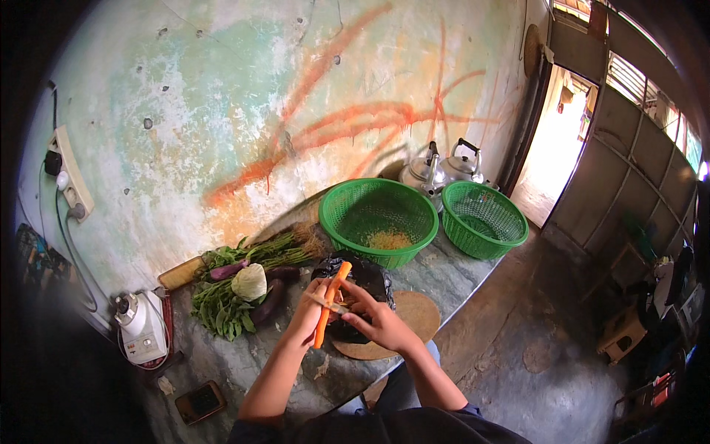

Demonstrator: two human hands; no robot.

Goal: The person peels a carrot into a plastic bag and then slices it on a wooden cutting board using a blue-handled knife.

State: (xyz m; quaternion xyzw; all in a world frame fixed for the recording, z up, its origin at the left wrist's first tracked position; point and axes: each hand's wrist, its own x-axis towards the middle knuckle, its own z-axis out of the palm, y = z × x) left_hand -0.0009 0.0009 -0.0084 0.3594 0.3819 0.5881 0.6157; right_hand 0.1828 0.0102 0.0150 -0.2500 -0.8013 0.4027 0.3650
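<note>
My left hand (305, 319) grips a long orange carrot (345, 271), which slants upright over the counter. In my right hand (383, 326) is a small bladed tool (335, 307), a peeler or a knife; it lies across the carrot's middle. Below both hands sits a black plastic bag (380, 277) with some scraps in its mouth, partly hidden by the fingers. The bag rests on a round wooden board (419, 316) at the counter's near edge.
Left of the hands lie leafy greens (222, 311), a pale cabbage (249, 282) and dark eggplants (272, 302). Behind stand a large green basket (327, 227) with yellowish bits, a smaller green basket (471, 236) and metal kettles (419, 175). A blender base (144, 327) and phone (199, 400) are further left.
</note>
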